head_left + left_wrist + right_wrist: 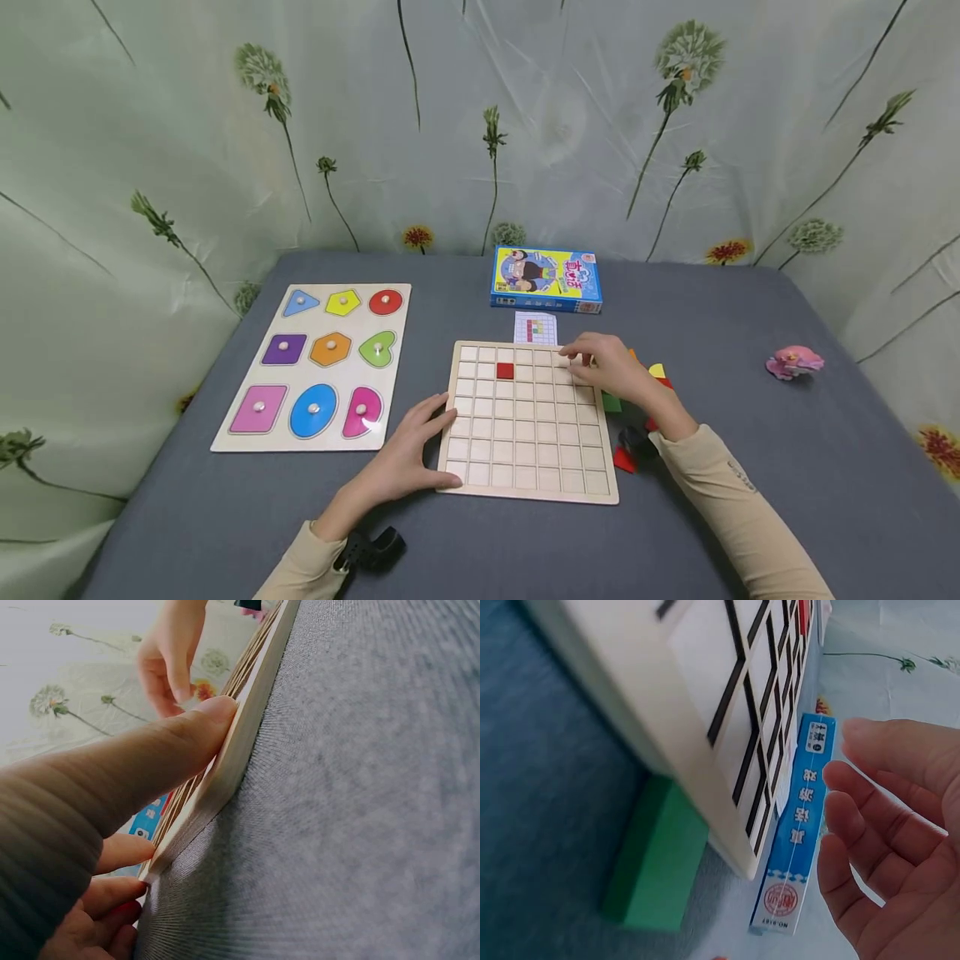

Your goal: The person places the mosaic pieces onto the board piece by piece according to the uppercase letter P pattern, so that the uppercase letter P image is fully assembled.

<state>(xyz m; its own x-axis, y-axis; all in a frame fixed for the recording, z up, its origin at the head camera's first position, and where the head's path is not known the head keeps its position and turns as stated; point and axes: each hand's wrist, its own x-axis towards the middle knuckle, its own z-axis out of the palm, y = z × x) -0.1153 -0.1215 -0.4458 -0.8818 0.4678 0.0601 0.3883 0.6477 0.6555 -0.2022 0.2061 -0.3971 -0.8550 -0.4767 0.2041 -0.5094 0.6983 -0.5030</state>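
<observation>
A wooden grid board [525,417] lies in front of the person, with one red square tile [505,371] in its upper part. The left hand [408,442] rests at the board's near left corner. In the left wrist view, its straight thumb [165,754] lies on the board's rim and a fingertip touches the side edge. Above the far right corner hovers the right hand [607,362], its fingers loosely bent. In the right wrist view that hand [900,832] has nothing visible between thumb and fingers. A green block [656,859] sits beside the board's right edge.
Behind the board are a small pattern card [536,327] and a blue and yellow box [547,279]. A shape puzzle board [300,375] lies to the left. Red [624,459] and yellow [657,371] pieces lie partly hidden near the right arm. A pink toy [793,362] sits far right.
</observation>
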